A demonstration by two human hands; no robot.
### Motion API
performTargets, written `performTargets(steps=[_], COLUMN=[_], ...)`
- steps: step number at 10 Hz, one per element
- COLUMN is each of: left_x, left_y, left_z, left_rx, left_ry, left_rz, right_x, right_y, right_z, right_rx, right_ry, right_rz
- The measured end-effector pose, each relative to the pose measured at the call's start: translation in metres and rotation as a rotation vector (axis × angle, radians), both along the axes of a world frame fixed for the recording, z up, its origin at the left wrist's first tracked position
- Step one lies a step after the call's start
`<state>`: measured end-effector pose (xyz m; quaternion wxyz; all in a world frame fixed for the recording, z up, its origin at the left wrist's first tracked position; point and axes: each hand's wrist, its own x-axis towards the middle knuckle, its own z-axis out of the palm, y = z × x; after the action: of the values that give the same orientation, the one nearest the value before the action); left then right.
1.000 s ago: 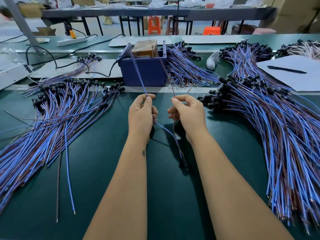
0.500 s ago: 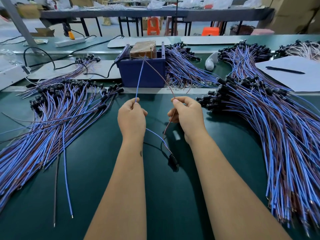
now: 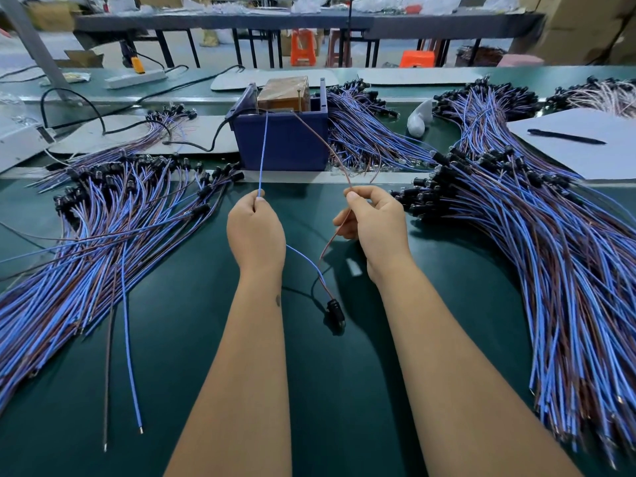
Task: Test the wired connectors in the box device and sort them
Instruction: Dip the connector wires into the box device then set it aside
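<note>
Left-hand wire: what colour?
Blue. The left hand pinches the blue wire running to the box device; head view.

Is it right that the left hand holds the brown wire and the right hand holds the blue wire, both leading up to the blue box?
No, the colours are swapped. In the head view the left hand pinches the blue wire and the right hand pinches the brown wire. Both do lead up to the blue box.

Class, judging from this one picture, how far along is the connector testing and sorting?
Done, apparently: one pile lies left. In hand: left hand pinches the blue wire, right hand the brown wire, both reaching the box device. Left: a bigger pile right.
</note>
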<state>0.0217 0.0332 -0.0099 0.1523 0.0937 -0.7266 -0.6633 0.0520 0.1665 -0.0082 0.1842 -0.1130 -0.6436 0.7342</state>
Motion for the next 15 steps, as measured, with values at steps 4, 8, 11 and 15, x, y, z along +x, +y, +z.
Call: performTargets(steps=[4,8,11,15], left_x=[-0.003,-0.007,-0.012,-0.01], left_y=[-0.001,-0.002,-0.001,0.0], left_z=[-0.002,0.0,-0.004,-0.003], left_rx=[0.037,-0.01,0.026,0.012], left_ry=[0.003,-0.012,0.014,0.012], left_rz=[0.008,0.02,0.048,0.022], right_x=[0.0,-0.001,-0.001,-0.001], right_y=[0.001,0.0,0.0,0.001], right_z=[0.001,0.001,0.0,-0.001], right_rx=[-0.003,-0.004,0.015,0.033], right_ry=[0.003,-0.004,-0.005,-0.005], right_rz=[-0.014,-0.017,-0.014,-0.009])
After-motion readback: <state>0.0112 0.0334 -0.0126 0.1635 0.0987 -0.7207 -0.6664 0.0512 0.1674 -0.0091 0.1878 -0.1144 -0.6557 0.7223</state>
